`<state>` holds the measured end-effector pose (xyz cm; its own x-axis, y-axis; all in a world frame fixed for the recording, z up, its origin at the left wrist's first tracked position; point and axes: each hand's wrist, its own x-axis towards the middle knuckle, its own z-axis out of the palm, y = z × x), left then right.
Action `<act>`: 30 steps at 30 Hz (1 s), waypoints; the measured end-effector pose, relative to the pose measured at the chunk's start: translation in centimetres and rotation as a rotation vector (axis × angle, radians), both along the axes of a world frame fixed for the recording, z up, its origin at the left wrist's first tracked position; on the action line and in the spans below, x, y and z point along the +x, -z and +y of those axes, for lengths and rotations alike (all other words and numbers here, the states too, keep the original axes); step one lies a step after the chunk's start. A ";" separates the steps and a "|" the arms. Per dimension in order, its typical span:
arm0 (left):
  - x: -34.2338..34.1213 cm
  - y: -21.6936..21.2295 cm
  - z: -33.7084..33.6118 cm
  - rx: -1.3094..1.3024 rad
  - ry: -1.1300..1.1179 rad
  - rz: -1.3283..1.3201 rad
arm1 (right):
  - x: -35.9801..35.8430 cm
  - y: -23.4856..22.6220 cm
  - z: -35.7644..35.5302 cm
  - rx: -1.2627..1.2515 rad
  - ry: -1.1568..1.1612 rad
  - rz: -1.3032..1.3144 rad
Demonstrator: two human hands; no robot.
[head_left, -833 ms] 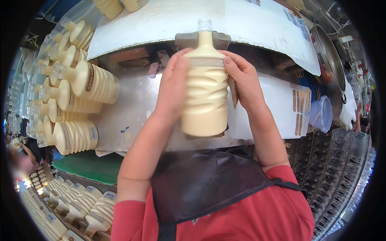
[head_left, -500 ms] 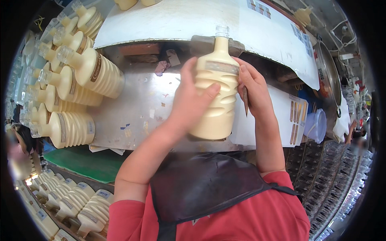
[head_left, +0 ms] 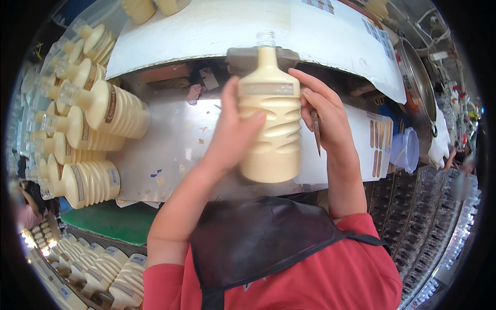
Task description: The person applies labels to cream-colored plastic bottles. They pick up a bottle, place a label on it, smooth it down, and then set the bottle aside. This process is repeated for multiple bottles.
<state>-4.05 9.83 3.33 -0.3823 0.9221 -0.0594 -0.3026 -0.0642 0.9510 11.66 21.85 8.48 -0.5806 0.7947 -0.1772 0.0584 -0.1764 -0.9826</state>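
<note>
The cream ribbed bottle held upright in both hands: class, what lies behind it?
Behind the cream ribbed bottle lies a shiny metal worktable under a white hood. The bottle, left hand and right hand hide whatever sits directly behind them.

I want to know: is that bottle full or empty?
Full: the bottle is cream-coloured up into its neck; only the clear top looks empty.

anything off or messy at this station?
Small scraps of paper litter the metal worktop behind the held bottle. That bottle has no cap and is held upright, left hand and right hand gripping it; the right also holds a thin blade-like tool. Nothing looks spilled.
</note>
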 end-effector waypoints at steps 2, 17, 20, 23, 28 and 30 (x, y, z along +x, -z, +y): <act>-0.1 -1.4 0.6 0.052 -0.061 0.036 | 0.2 0.2 0.2 0.040 -0.003 -0.032; 0.2 -1.2 2.6 -0.048 -0.074 0.031 | -0.2 1.8 0.6 -0.092 -0.022 0.121; 0.2 -1.1 2.6 -0.051 -0.070 0.006 | 0.1 1.4 0.2 -0.094 -0.014 0.112; 0.3 -1.2 2.7 -0.054 -0.067 -0.007 | 0.4 1.5 0.1 -0.080 -0.020 0.124; 0.4 -1.3 2.7 -0.060 -0.076 0.014 | 0.4 1.6 0.4 -0.033 -0.029 0.126; 0.5 -1.6 2.7 -0.065 -0.078 0.011 | 0.1 1.7 0.4 0.001 -0.020 0.126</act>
